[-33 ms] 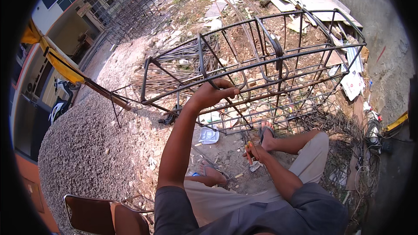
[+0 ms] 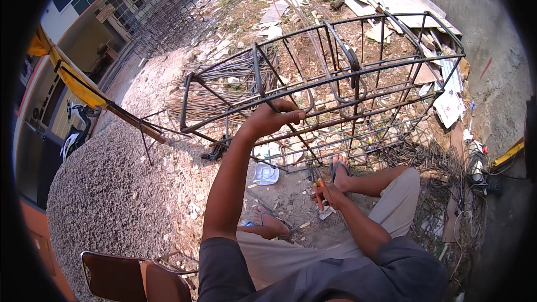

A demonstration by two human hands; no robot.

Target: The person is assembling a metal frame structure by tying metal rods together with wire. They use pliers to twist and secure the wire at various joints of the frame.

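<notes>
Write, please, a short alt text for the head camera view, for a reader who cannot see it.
A seated person's left hand grips a bar of a rebar cage lying on rubble-strewn ground, while the right hand holds a small tool near the knee. A brown chair stands at lower left.

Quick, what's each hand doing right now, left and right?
Left hand: closed around a bar of the rebar cage.
Right hand: closed on a small orange-handled tool; what kind cannot be told.

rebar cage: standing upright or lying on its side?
On its side. The rebar cage runs lengthwise along the ground; the left hand grips a top bar.
</notes>
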